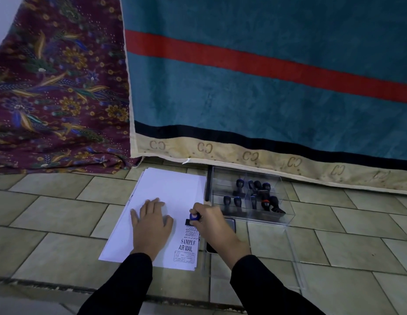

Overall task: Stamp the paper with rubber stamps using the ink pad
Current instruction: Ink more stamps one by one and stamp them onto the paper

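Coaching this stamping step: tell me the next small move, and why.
Probably lift the stamp straight up: the right hand grips it, base seemingly down on the paper just beyond the existing imprints, while the left hand lies flat on the sheet.

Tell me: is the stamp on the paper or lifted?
On it: the right hand grips the stamp upright, its black base against the paper above the prints.
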### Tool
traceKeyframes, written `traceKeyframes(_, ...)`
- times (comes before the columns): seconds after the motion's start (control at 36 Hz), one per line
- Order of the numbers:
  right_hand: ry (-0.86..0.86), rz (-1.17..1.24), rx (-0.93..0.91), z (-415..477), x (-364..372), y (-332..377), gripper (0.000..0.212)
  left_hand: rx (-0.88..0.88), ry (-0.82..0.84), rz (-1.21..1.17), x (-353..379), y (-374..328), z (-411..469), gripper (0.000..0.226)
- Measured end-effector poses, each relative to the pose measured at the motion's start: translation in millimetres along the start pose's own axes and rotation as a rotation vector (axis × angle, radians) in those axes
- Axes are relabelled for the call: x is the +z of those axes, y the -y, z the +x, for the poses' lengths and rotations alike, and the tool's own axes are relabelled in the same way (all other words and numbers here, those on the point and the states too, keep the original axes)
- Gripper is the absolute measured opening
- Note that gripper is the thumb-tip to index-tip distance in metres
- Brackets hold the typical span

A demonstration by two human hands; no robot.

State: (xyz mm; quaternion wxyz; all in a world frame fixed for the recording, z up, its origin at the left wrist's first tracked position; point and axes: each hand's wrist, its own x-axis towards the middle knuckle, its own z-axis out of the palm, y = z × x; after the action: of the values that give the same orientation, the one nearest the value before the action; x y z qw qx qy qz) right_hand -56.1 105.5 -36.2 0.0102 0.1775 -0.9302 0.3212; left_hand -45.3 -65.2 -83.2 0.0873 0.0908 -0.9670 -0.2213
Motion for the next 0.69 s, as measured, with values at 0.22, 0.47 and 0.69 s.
traceKeyframes(0.22, -0.040, 0.081, 0.083, 11.5, -15.2, 3.5, 0.018, 0.010, -0.010, 0.025, 1.7, 2.0, -1.3, 0.045)
traceKeyframes(0.47, -0.520, 0.249, 0.206, 27.4, -89.1, -28.6, 0.023, 0.015, -0.038, 0.015, 2.7, 1.3, -1.7, 0.043)
traceKeyframes(0.69, -0.311, 0.122, 0.351, 36.1, -73.1, -59.3, 0.028, 0.020, -0.071, -0.003, 3.2, 1.1, -1.8, 0.039)
